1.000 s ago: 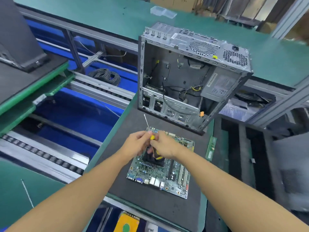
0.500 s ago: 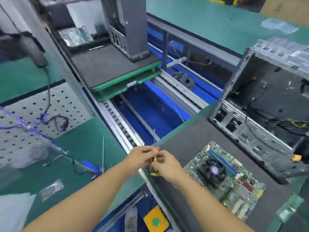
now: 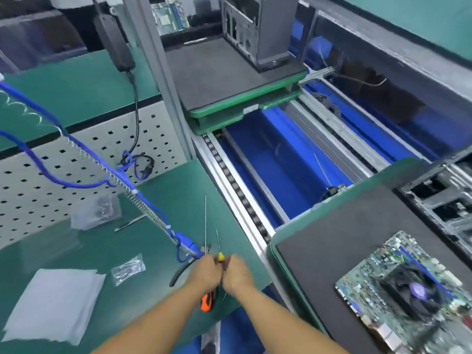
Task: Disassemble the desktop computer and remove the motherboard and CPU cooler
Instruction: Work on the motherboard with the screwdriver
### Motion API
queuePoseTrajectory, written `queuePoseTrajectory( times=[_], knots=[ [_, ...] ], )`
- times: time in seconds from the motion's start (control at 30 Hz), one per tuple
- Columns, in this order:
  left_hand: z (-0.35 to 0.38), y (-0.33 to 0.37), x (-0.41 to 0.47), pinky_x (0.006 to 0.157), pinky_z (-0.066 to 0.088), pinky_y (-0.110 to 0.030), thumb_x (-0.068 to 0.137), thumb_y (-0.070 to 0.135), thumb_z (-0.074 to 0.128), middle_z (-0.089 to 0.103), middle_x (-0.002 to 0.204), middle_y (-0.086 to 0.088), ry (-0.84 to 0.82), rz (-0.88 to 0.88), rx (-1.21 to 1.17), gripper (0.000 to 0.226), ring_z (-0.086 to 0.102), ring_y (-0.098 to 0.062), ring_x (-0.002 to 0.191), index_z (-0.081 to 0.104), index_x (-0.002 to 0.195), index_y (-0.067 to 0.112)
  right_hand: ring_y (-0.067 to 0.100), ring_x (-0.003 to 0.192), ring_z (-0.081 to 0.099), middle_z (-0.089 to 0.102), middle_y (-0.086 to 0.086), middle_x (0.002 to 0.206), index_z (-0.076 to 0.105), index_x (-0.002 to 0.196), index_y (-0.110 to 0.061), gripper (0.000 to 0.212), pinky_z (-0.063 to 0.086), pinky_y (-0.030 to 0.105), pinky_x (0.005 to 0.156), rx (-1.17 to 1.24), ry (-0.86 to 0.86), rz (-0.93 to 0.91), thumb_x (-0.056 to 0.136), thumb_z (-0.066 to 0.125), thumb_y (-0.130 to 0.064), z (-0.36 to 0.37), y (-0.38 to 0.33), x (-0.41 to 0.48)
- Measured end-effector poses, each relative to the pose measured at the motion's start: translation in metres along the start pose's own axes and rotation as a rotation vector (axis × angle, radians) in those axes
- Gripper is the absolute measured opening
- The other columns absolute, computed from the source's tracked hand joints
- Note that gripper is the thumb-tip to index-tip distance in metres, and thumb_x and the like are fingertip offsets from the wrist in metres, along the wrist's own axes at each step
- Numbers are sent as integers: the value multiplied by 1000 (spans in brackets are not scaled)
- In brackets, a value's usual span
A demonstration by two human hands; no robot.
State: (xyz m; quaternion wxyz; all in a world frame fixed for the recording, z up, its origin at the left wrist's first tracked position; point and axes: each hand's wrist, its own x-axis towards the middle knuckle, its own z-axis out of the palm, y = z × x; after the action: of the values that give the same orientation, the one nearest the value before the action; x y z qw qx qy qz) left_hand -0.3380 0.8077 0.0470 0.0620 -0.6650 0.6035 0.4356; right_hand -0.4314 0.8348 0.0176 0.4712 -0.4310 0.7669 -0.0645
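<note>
Both my hands meet over the green bench mat [image 3: 158, 200], left of the conveyor. My left hand [image 3: 204, 273] and my right hand [image 3: 236, 274] together grip a small yellow-handled screwdriver [image 3: 220, 256] with its thin shaft pointing away from me. Blur hides how the fingers lie. At the lower right, the removed motherboard [image 3: 362, 290] lies flat on a black foam pallet [image 3: 332, 238], apart from both hands. The black CPU cooler [image 3: 413, 290] with its fan sits on the board. The open metal computer case [image 3: 444, 203] shows at the right edge.
An orange-handled screwdriver [image 3: 207, 304] with a long shaft lies under my left wrist. Beside it is a blue tool on a coiled cable [image 3: 187, 245]. White sheets [image 3: 51, 302], a small plastic bag [image 3: 127, 269] and a pegboard [image 3: 76, 162] are left. The blue conveyor [image 3: 281, 169] runs ahead, carrying another case [image 3: 258, 29].
My view has swung left from the motherboard to the green bench. Both hands carried the yellow screwdriver off the cooler and over to the bench mat.
</note>
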Motion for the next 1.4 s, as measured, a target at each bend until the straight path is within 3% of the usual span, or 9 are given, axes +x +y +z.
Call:
queuePoseTrajectory(
  times=[0.17,0.4,0.57,0.8,0.97,1.1,1.17,1.27,1.4],
  knots=[
    [1,-4,16,76,45,-30,91,11,50,71,101,-16,-29,67,132,15,65,-31,97,65,88,10,30,93,65,68,17,108,68,93,-11,19,51,33,78,36,-51,3,89,49,-13,3,6,0],
    [10,33,22,97,43,-31,95,15,51,66,123,-10,-1,207,116,28,60,-26,117,63,120,11,33,103,63,67,13,111,61,102,-14,20,39,28,71,113,-16,25,88,48,-21,-24,25,-16],
    [31,110,7,80,43,-28,96,14,55,69,100,1,-38,496,-73,15,65,-23,99,66,104,18,36,109,60,65,15,120,57,115,-14,29,44,32,81,161,145,58,90,45,-20,-78,56,-50],
    [85,189,-14,85,41,-18,97,17,56,67,108,14,-145,786,30,22,61,-5,98,68,112,28,33,105,60,66,12,115,59,107,-19,22,44,32,79,255,447,113,88,47,-18,-170,119,-108],
    [134,226,-34,84,38,-16,96,18,58,61,121,9,-240,798,99,36,57,-4,98,59,132,22,27,119,47,53,6,125,53,122,-18,37,42,39,101,75,714,124,87,59,-28,-229,187,-134],
    [163,249,-42,79,45,-21,95,13,52,63,118,-2,-291,721,85,43,61,-9,91,53,137,20,29,143,17,16,4,158,26,150,-25,94,20,48,116,-164,596,123,73,71,-56,-249,231,-138],
    [173,257,-43,68,42,-17,93,11,48,68,106,0,-298,670,48,40,60,-4,77,56,131,22,30,144,19,17,6,159,18,154,-21,109,18,49,116,-246,528,130,70,73,-62,-251,246,-133],
    [180,261,-42,69,45,-24,91,9,46,70,106,2,-273,605,-51,36,63,-5,86,63,118,27,30,133,39,37,8,146,23,151,-16,104,29,45,110,-302,558,134,71,75,-57,-250,255,-125],
    [180,259,-44,54,40,-26,93,10,45,70,85,4,-290,545,-178,34,56,-6,62,68,94,35,29,122,43,42,7,131,35,140,-15,88,41,44,102,-260,588,105,70,77,-47,-247,256,-123]
  ],
)
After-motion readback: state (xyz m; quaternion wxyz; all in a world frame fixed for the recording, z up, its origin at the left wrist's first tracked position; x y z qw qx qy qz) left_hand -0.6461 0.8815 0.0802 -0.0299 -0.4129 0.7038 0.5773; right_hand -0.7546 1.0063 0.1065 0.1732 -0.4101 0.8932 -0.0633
